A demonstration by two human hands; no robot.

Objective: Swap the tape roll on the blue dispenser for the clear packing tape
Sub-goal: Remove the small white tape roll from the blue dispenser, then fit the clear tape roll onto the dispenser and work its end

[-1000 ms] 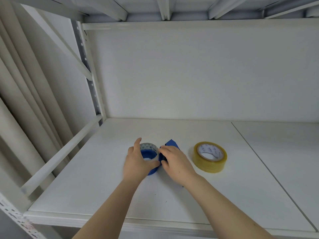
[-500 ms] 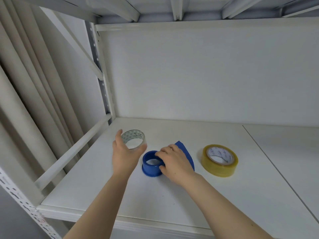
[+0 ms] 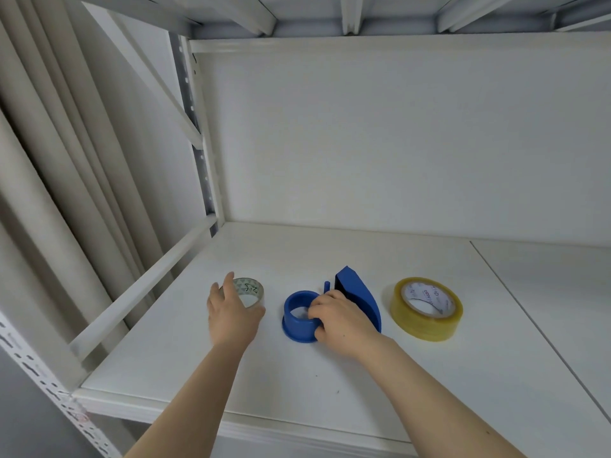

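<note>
The blue dispenser [image 3: 299,320] lies on the white shelf [image 3: 330,385] with its round hub bare. My right hand [image 3: 340,320] grips it where the hub meets the curved handle [image 3: 358,292]. Left of it, a thin, nearly spent tape roll [image 3: 249,289] with a patterned core rests on the shelf, and my left hand [image 3: 231,312] is wrapped around its near side. To the right lies the thick yellowish-clear packing tape roll [image 3: 426,307], flat, untouched.
A white side rail [image 3: 142,285] and a perforated upright [image 3: 195,153] bound the shelf on the left. The back panel [image 3: 396,143] stands behind. A seam [image 3: 529,319] splits the shelf board on the right. Beige curtain folds hang at far left.
My left hand lifted the thin roll off the blue hub, carried it left and brought it down onto the shelf. My right hand stayed on the dispenser. The camera drew closer.
</note>
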